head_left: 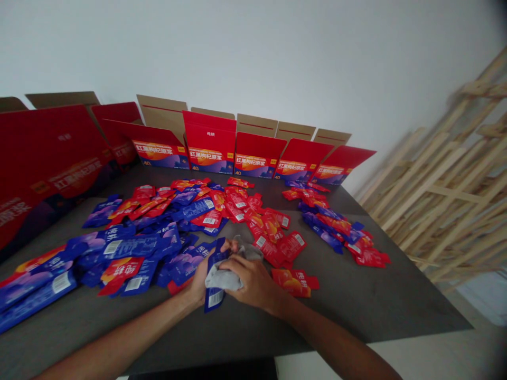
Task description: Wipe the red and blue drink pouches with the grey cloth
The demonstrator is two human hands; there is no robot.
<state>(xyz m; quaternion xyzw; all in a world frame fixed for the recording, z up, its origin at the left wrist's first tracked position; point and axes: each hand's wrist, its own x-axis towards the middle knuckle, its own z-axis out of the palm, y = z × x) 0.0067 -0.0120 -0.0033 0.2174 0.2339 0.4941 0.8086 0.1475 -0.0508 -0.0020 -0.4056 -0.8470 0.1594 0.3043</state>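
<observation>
Left hand [199, 285] pinching long blue foil sachet [214, 295], axis near-far; right hand [253, 282] pressing grey cloth [225, 277] on it, near desk [356, 306] edge.

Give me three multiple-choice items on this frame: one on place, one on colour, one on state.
1. Where do the open red boxes stand?
A. along the table's far edge, by the wall
B. on the floor
C. stacked at the near edge

2. What colour is the cloth in the hands?
A. yellow
B. grey
C. green

3. What is the state of the blue sachet at the hands?
A. lying untouched
B. inside a box
C. held by the left hand, with the right hand pressing the cloth on it

Answers: 1 A, the boxes line the back of the dark table. 2 B, the cloth is pale grey. 3 C, both hands close on it.
</observation>
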